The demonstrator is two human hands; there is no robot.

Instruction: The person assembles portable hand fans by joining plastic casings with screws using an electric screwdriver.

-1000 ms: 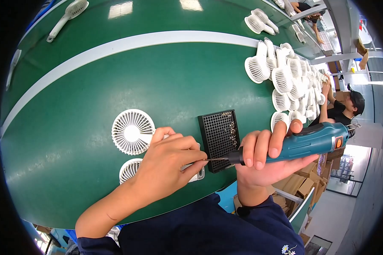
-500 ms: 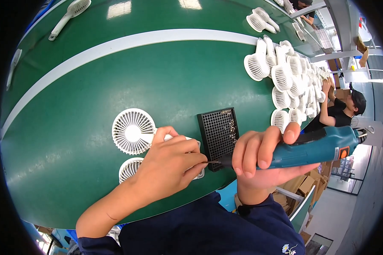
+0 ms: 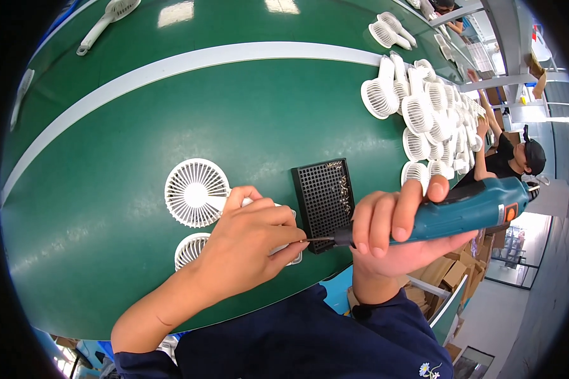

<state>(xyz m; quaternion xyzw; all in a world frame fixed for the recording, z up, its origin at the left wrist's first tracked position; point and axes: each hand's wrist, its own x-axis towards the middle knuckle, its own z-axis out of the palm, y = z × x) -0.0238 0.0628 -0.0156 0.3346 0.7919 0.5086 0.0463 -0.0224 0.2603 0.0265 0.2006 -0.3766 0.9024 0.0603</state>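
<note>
My right hand (image 3: 401, 230) is wrapped round a teal electric screwdriver (image 3: 464, 215), its thin bit pointing left. At the bit's tip, the thumb and forefinger of my left hand (image 3: 250, 237) are pinched together on a tiny brassy screw, mostly hidden by the fingertips. The other left fingers curl over the handle of a white handheld fan (image 3: 196, 192), whose round slatted head lies on the table. A second fan head (image 3: 191, 248) shows just below it, partly covered by my left hand and wrist. Under the bit, a black perforated tray (image 3: 324, 199) holds small brassy screws along its right side.
Many white fans (image 3: 423, 114) are heaped at the right of the green table (image 3: 107, 145). A white strip (image 3: 234, 52) crosses the table, with more fans (image 3: 110, 19) beyond it. A co-worker (image 3: 518, 155) in black reaches toward the heap. Cardboard boxes (image 3: 455, 271) stand at lower right.
My right hand and the screwdriver have shifted slightly right, so more of the bit shows. My left hand stays almost in place. The co-worker's arm has risen.
</note>
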